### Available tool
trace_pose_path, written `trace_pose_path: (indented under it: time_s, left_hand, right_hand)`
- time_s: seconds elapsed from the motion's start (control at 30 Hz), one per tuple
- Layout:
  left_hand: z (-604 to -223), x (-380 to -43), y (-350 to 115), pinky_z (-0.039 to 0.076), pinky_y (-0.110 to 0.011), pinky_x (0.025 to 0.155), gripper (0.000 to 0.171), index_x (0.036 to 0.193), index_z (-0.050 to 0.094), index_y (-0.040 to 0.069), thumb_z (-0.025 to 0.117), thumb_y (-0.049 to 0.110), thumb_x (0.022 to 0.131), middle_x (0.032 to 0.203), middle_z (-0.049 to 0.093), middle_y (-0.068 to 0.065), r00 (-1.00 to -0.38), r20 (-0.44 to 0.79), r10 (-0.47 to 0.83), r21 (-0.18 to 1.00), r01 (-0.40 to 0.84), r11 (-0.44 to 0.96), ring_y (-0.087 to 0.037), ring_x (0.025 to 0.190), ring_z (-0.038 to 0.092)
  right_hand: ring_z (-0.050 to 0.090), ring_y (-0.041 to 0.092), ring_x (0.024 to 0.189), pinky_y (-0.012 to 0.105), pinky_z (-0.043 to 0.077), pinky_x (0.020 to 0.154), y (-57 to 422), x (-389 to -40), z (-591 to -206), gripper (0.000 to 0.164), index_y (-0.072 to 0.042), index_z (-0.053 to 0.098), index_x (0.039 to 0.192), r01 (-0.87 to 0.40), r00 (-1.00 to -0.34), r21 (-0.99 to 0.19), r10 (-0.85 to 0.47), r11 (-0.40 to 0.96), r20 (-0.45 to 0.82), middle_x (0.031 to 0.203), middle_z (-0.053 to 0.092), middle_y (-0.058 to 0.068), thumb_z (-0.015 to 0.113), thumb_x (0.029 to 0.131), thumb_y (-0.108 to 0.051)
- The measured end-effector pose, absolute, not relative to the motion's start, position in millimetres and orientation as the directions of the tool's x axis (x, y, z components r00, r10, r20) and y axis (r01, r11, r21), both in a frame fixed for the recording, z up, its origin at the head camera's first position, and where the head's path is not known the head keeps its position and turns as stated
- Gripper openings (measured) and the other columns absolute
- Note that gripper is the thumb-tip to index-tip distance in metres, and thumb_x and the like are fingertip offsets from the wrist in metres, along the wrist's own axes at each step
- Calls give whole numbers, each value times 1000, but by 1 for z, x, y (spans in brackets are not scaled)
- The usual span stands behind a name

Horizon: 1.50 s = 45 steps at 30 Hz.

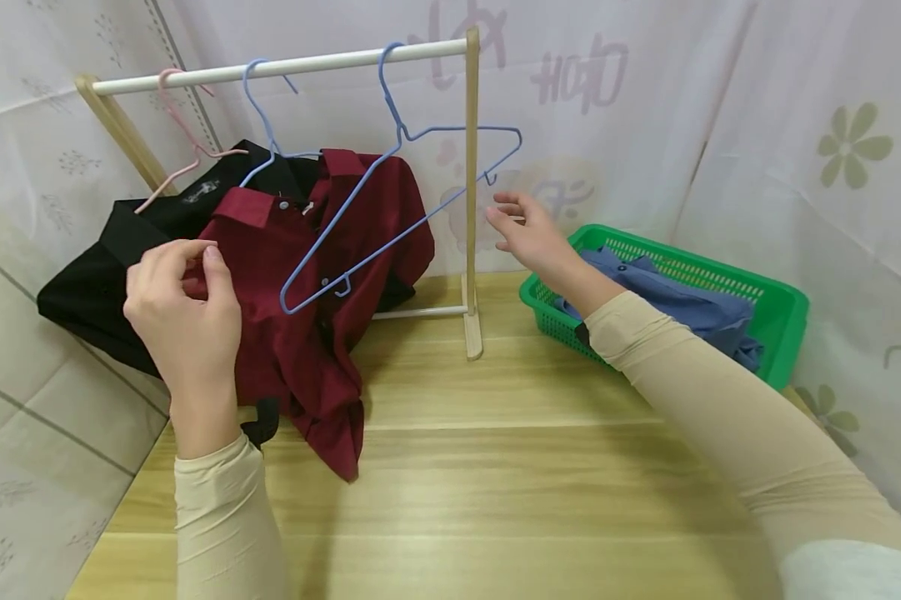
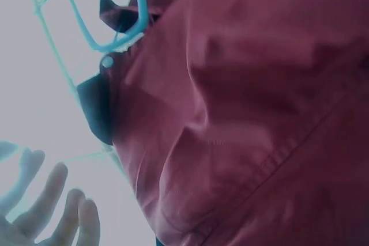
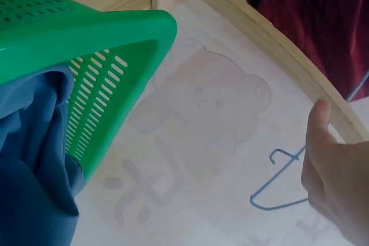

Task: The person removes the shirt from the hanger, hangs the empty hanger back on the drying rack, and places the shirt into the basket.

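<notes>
My left hand (image 1: 183,321) is raised in front of a dark red shirt (image 1: 270,317), its fingers loosely bent and holding nothing. In the left wrist view its fingers (image 2: 55,205) are spread beside the shirt. The red shirt hangs on a blue hanger (image 1: 265,125) on the rack's rail. Nearer the rail's right end is a bare blue hanger (image 1: 348,204), turned at an angle and overlapping the shirt in the head view. My right hand (image 1: 533,237) hovers just right of the rack's post, fingers relaxed, close to that hanger's right end and holding nothing.
A black garment (image 1: 82,283) hangs on a pink hanger (image 1: 176,125) at the left. The rack's wooden post (image 1: 471,192) stands on the wooden table (image 1: 458,467). At the right, a green basket (image 1: 783,333) holds a blue garment (image 1: 668,292). Patterned curtains surround the table.
</notes>
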<state>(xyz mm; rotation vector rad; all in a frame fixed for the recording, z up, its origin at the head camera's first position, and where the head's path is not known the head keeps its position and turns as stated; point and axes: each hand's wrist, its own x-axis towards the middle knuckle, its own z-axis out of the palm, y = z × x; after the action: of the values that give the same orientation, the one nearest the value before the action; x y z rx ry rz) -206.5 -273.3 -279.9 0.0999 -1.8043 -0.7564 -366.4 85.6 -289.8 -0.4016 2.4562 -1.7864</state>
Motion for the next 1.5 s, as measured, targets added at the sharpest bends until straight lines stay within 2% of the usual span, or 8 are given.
trace_pose_path:
  time_s: [0.1,0.3,0.53,0.87,1.03,1.17,1.4,1.5]
  left_hand:
    - [-273,-210,-279,39,-36,106,31,105,79,-4,64,23,102,115,74,-23,-352,826,-440,532,229,815,-39,112,62]
    - [-268,-218,-282,38,-54,114,34,124,75,8,61,32,104,137,65,-18,-449,729,-517,581,7,814,-37,137,50]
    - [-269,-229,-280,45,-68,109,45,142,65,13,56,37,105,147,64,-16,-580,618,-531,593,-100,799,-42,136,57]
    - [-267,-234,-280,52,-65,96,47,141,67,10,52,39,107,132,74,-22,-670,558,-490,595,-89,799,-48,117,67]
    - [-264,-238,-277,52,-64,95,47,135,71,7,50,40,110,128,75,-23,-689,567,-451,579,-56,813,-49,116,67]
    - [-261,-242,-279,50,-50,80,48,133,73,7,47,42,111,112,75,-21,-739,506,-444,618,-48,785,-37,104,66]
    - [-259,-244,-283,34,-31,66,39,122,78,12,53,39,109,66,49,9,-755,457,-471,700,-22,714,-12,82,46]
    - [-260,-244,-280,36,-29,72,36,125,81,17,55,37,109,76,68,0,-751,457,-477,709,-17,705,-16,93,56]
  right_hand:
    - [43,29,154,46,44,123,80,-372,-295,63,-12,36,164,-171,-968,-954,-223,248,116,167,37,14,51,112,-44]
    - [44,28,154,40,42,125,71,-378,-299,61,-13,38,164,-203,-973,-945,-165,255,164,167,41,11,47,113,-44]
    - [48,24,148,38,43,123,62,-384,-298,58,-14,42,162,-230,-973,-929,-94,288,212,162,49,10,44,114,-45]
    - [56,27,139,39,48,116,52,-401,-301,54,-7,48,155,-301,-953,-894,-91,331,288,154,56,14,44,114,-42]
    - [65,31,122,42,54,106,50,-411,-302,48,-1,50,145,-377,-926,-851,-143,366,349,136,62,21,42,115,-38]
    - [67,33,115,43,56,99,50,-420,-301,42,1,49,138,-439,-899,-778,-227,450,376,124,64,23,39,116,-34]
    - [66,32,119,44,55,102,40,-431,-298,43,0,46,137,-457,-886,-781,-292,426,359,124,61,22,37,115,-36]
    - [64,32,117,44,54,102,37,-433,-299,43,0,46,136,-456,-888,-782,-276,425,367,123,61,23,37,114,-36]
